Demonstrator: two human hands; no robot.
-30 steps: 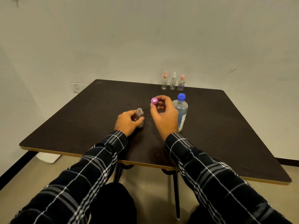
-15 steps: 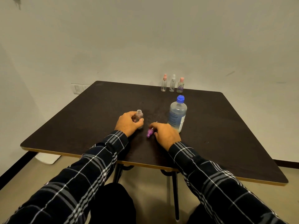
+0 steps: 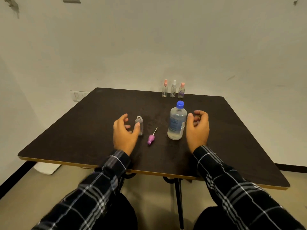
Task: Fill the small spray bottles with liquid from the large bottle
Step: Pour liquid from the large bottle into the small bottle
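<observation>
Now: large bottle point(image 3: 177, 123) capped, upright on bench point(image 3: 83, 130). Right hand point(image 3: 197, 130) just right of it, fingers point(image 3: 198, 113) loosely curled, empty. Left hand point(image 3: 123, 135) left of it, relaxed, thumb touching uncapped small bottle point(image 3: 139, 124). Likely next: grip large bottle firmly, unscrew cap, steady small bottle.

Blue-capped large bottle point(image 3: 177, 123) is standing upright; uncapped small bottle point(image 3: 139, 124) standing leftward; purple spray top point(image 3: 151, 138) lying between them; three capped spray bottles point(image 3: 173, 89) standing behind.
</observation>
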